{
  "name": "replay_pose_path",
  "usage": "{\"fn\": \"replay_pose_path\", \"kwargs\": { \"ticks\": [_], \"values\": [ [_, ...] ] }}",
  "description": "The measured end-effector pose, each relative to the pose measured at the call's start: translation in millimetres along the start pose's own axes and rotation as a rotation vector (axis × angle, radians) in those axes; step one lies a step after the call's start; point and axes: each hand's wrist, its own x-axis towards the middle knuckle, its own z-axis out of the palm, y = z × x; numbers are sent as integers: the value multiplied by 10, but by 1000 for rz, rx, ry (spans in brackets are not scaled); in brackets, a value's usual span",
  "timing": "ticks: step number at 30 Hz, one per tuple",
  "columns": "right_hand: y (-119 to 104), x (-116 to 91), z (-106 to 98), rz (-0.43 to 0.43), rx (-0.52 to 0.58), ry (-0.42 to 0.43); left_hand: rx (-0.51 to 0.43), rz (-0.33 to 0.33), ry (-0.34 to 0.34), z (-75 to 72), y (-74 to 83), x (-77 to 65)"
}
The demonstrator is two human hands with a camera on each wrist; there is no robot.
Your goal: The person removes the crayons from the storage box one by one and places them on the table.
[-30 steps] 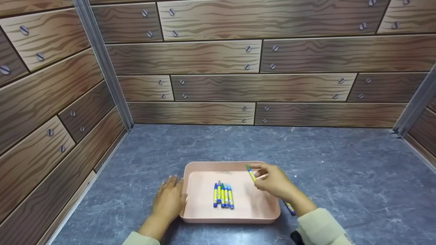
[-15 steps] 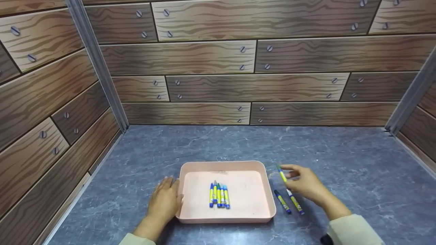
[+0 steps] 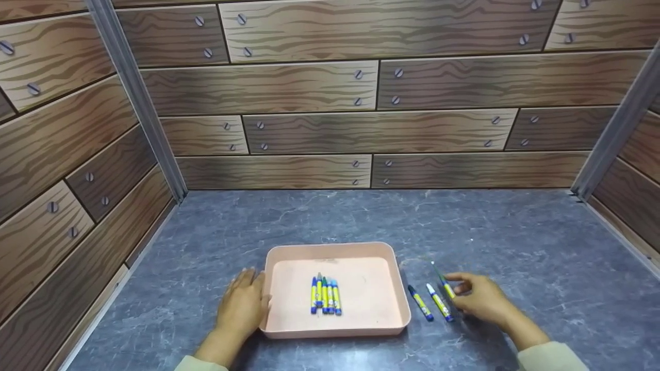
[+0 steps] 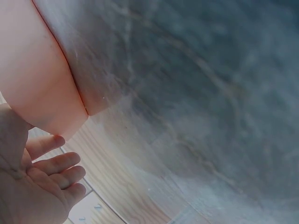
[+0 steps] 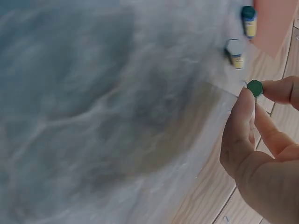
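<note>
A green crayon (image 3: 447,289) with a yellow wrapper is pinched between the thumb and fingers of my right hand (image 3: 483,300), low over the table right of the tray. Its green end (image 5: 255,88) shows in the right wrist view. Beside it lie a white crayon (image 3: 439,303) and a dark crayon (image 3: 421,304), roughly parallel. Several crayons (image 3: 325,297) sit side by side in the pink tray (image 3: 335,333). My left hand (image 3: 241,305) rests against the tray's left wall, and the left wrist view shows its fingers (image 4: 58,163) loosely extended.
The tray stands on a grey-blue marbled table (image 3: 289,216). A wood-patterned wall (image 3: 309,134) closes off the back, with another panel (image 3: 67,201) along the left and one on the right.
My right hand has carried the green crayon from above the tray rightward and lowered it beside the two loose crayons. The left hand stays at the tray. The head view has shifted slightly right.
</note>
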Motion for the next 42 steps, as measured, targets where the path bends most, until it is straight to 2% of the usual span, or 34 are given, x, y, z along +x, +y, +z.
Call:
{"fn": "replay_pose_path", "kwargs": {
  "ticks": [8, 14, 18, 22, 27, 33, 37, 42],
  "values": [
    [61, -19, 20, 64, -74, -15, 15, 6, -2, -36, -10, 1],
    [47, -12, 20, 67, -128, -19, 17, 14, 10, -51, -16, -1],
    [35, -20, 11, 72, -164, -22, -3, -5, -5, -40, -7, -4],
    [29, -31, -2, 66, -167, -23, -2, -3, -2, -33, -3, -1],
    [-3, -37, -80, -10, -240, -18, -1, 6, 12, -28, 6, 3],
    [-113, -56, -177, -140, -432, 46, 0, 3, 6, -17, 11, 7],
    [-203, -78, -191, -162, -528, 115, 2, 0, -2, -12, 8, 5],
    [-301, -93, -194, -163, -569, 153, 2, -11, -13, -3, 6, 1]
  ]
}}
